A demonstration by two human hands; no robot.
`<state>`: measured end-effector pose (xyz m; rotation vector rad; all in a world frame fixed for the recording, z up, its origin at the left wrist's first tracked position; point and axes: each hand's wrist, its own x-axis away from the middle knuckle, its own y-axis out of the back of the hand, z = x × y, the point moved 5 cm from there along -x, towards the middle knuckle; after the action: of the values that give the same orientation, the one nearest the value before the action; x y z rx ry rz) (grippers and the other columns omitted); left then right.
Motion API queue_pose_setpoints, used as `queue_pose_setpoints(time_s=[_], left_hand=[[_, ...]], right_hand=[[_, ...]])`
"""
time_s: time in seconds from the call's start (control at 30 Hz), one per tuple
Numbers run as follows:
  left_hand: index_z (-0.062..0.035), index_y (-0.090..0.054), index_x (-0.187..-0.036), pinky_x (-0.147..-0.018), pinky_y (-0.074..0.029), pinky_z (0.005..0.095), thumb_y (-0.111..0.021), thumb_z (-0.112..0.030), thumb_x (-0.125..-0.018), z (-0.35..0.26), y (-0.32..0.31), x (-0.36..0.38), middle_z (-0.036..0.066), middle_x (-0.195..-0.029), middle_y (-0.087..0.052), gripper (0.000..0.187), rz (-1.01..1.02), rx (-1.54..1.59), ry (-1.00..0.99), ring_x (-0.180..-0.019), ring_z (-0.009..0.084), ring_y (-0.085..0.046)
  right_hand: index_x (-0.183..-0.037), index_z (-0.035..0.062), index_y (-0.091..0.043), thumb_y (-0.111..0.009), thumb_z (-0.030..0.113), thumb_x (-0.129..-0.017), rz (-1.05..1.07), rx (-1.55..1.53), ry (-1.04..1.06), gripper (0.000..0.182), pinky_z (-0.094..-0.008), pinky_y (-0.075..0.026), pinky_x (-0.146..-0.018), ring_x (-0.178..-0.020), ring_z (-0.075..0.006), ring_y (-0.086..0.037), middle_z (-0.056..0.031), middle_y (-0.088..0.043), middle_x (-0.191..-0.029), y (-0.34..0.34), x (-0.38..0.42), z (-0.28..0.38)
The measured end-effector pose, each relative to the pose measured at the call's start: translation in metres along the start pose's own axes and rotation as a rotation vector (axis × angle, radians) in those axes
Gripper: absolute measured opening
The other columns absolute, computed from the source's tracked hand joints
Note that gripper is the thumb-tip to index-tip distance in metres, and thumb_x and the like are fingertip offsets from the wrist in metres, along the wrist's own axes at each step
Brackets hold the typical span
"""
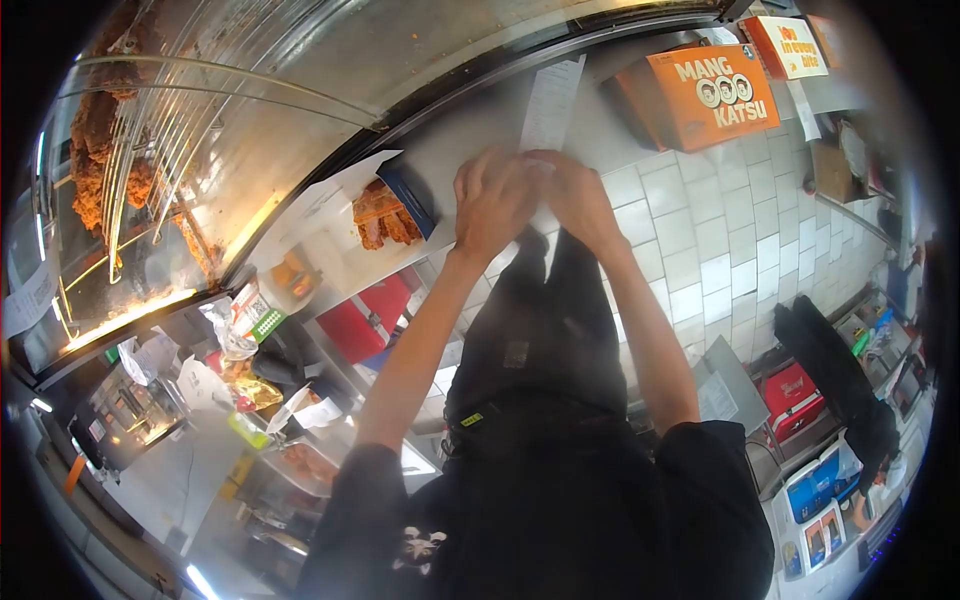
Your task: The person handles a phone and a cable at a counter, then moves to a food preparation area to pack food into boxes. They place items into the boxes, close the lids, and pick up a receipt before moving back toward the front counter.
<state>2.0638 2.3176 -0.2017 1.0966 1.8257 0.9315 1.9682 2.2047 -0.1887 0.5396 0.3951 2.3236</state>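
Observation:
My left hand (493,203) and my right hand (580,202) meet in front of me at the counter's edge, fingers curled in and fingertips together. A small pale thing (541,166) shows between them, blurred; I cannot tell what it is. Just beyond the fingertips, a long printed receipt (552,103) lies on the steel counter (470,130). To the left of my left hand, pieces of fried chicken (385,214) sit in an open box with a dark blue side (411,195).
An orange Mang Katsu box (715,95) stands on the counter at right, with a white-and-orange box (787,48) beyond it. At upper left, a lit display case (300,110) holds fried chicken on wire racks. A red box (370,318) is at lower left. White tiles (690,220) cover the floor.

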Motion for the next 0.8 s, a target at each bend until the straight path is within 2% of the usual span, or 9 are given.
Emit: queue_pose_setpoints(time_s=[0.17, 0.27, 0.33, 0.43, 0.57, 0.63, 0.67, 0.73, 0.8], left_hand=[[-0.0194, -0.072, -0.106, -0.107, -0.029, 0.0518, -0.073, -0.027, -0.079, 0.000, 0.000, 0.000, -0.003, -0.132, -0.057, 0.028, 0.007, 0.004, 0.003, -0.134, 0.0287, -0.040], [-0.0198, -0.072, -0.107, -0.108, -0.029, 0.0519, -0.072, -0.025, -0.080, -0.002, 0.002, -0.003, -0.004, -0.131, -0.058, 0.028, 0.008, 0.008, 0.002, -0.134, 0.0285, -0.040], [-0.0196, -0.072, -0.106, -0.108, -0.029, 0.0520, -0.072, -0.024, -0.080, -0.003, 0.005, -0.003, -0.003, -0.131, -0.059, 0.027, -0.002, 0.014, 0.009, -0.134, 0.0286, -0.041], [-0.0189, -0.072, -0.106, -0.108, -0.029, 0.0526, -0.071, -0.021, -0.079, -0.004, 0.006, -0.004, -0.003, -0.130, -0.060, 0.027, -0.026, 0.023, 0.013, -0.134, 0.0291, -0.041], [-0.0179, -0.072, -0.106, -0.107, -0.030, 0.0528, -0.071, -0.020, -0.078, -0.002, 0.007, -0.003, -0.003, -0.130, -0.060, 0.028, -0.050, 0.038, 0.013, -0.133, 0.0302, -0.042], [-0.0177, -0.072, -0.106, -0.107, -0.031, 0.0528, -0.071, -0.020, -0.078, -0.001, 0.008, -0.002, -0.002, -0.130, -0.060, 0.028, -0.054, 0.043, -0.004, -0.133, 0.0304, -0.042], [-0.0177, -0.072, -0.106, -0.107, -0.031, 0.0527, -0.070, -0.020, -0.079, -0.001, 0.008, -0.002, -0.002, -0.129, -0.060, 0.028, -0.055, 0.042, -0.002, -0.133, 0.0302, -0.042], [-0.0178, -0.072, -0.106, -0.107, -0.031, 0.0525, -0.070, -0.020, -0.079, -0.001, 0.006, -0.003, -0.002, -0.129, -0.060, 0.028, -0.069, 0.041, 0.008, -0.133, 0.0300, -0.042], [-0.0136, -0.071, -0.109, -0.108, -0.030, 0.0516, -0.069, -0.021, -0.081, -0.002, 0.006, -0.002, 0.000, -0.130, -0.060, 0.030, -0.060, 0.050, 0.009, -0.134, 0.0301, -0.041]], right_hand=[[-0.120, 0.0073, -0.068, -0.062, 0.016, -0.091, -0.112, -0.031, -0.102, 0.031, -0.0396, -0.050, -0.063, -0.058, -0.0298, -0.061, -0.0172, -0.062, -0.065, 0.011, -0.006, -0.008], [-0.122, 0.0085, -0.068, -0.062, 0.015, -0.091, -0.017, 0.085, 0.230, 0.032, -0.0402, -0.051, -0.065, -0.058, -0.0315, -0.061, -0.0171, -0.063, -0.066, 0.004, -0.010, 0.004], [-0.124, 0.0102, -0.067, -0.062, 0.014, -0.091, -0.124, -0.020, -0.050, 0.034, -0.0413, -0.051, -0.069, -0.060, -0.0328, -0.061, -0.0177, -0.062, -0.067, 0.020, -0.019, -0.006], [-0.124, 0.0091, -0.067, -0.064, 0.014, -0.089, 0.058, 0.104, 0.053, 0.035, -0.0411, -0.052, -0.069, -0.061, -0.0338, -0.062, -0.0175, -0.062, -0.067, 0.013, -0.019, 0.005], [-0.124, 0.0102, -0.067, -0.065, 0.016, -0.088, -0.130, 0.017, -0.037, 0.037, -0.0430, -0.051, -0.068, -0.063, -0.0351, -0.062, -0.0175, -0.062, -0.067, 0.026, -0.027, -0.016], [-0.126, 0.0120, -0.066, -0.067, 0.017, -0.086, 0.217, 0.185, 0.192, 0.041, -0.0445, -0.053, -0.068, -0.068, -0.0367, -0.066, -0.0179, -0.065, -0.070, 0.006, -0.020, -0.008], [-0.126, 0.0120, -0.066, -0.067, 0.017, -0.086, 0.217, 0.188, 0.195, 0.041, -0.0445, -0.053, -0.068, -0.068, -0.0367, -0.066, -0.0179, -0.065, -0.070, 0.008, -0.020, -0.009], [-0.135, 0.0169, -0.059, -0.069, 0.021, -0.085, -0.174, 0.233, 0.030, 0.052, -0.0464, -0.054, -0.073, -0.078, -0.0389, -0.068, -0.0193, -0.067, -0.075, 0.034, -0.027, -0.013], [-0.139, 0.0174, -0.054, -0.070, 0.023, -0.084, -0.110, 0.366, 0.043, 0.057, -0.0468, -0.055, -0.074, -0.080, -0.0395, -0.068, -0.0193, -0.068, -0.078, 0.029, -0.026, -0.003]])
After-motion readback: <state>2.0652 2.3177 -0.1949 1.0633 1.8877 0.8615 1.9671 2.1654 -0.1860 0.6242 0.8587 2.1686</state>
